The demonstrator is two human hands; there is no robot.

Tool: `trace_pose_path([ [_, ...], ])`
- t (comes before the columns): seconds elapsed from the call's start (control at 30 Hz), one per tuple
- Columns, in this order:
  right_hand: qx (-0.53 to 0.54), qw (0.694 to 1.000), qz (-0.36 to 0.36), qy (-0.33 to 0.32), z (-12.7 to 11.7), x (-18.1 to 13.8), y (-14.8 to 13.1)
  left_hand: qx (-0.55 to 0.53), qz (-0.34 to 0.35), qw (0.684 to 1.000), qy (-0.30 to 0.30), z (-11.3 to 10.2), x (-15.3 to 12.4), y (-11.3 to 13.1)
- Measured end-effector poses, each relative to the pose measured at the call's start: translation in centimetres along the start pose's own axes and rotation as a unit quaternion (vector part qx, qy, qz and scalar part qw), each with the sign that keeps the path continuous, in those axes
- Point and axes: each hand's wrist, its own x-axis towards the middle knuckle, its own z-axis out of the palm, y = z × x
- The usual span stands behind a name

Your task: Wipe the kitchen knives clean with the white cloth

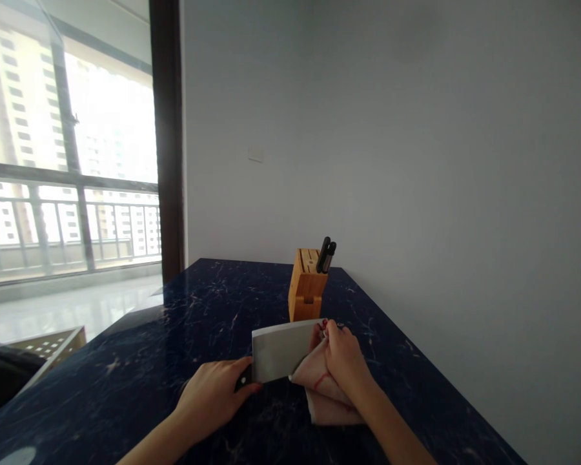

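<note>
A cleaver with a broad metal blade and a black handle is held above the dark table. My left hand is closed around its handle. At the blade's far right end, my right hand pinches a pale pink cloth against the metal. The cloth hangs down below the fingers, and a red line runs across it. Just beyond the blade stands a wooden knife block, with black handles sticking out of its right side.
The dark blue marbled table stretches away to a grey wall on the right. At the left edge are a chair with a perforated seat and a dark thing on it. Behind it is a large window.
</note>
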Motion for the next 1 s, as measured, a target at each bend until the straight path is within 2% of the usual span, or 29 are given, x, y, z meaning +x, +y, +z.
trace_pose_path([
  [0.13,-0.043,0.998,-0.010,-0.043,-0.4,-0.1,-0.2,0.002,-0.018,1.000,0.000,0.1,0.0,0.1],
  [0.33,-0.042,0.997,-0.003,-0.068,-0.4,-0.7,-0.4,0.006,-0.030,1.000,-0.002,0.2,0.0,0.2],
  [0.6,0.092,0.987,-0.098,-0.087,-0.7,-2.3,-3.6,0.005,-0.024,1.000,0.003,0.4,0.0,0.6],
  [0.7,0.137,0.982,-0.108,-0.074,-0.5,-2.5,-4.3,0.003,-0.012,1.000,-0.001,0.6,0.0,0.7],
  [0.87,0.156,0.987,-0.043,0.003,0.1,-1.5,-3.4,-0.013,0.000,1.000,-0.001,0.9,-0.3,1.3],
  [1.0,0.155,0.986,-0.055,-0.003,0.4,-1.5,-3.9,-0.024,0.023,0.999,0.010,1.1,-0.6,1.7],
])
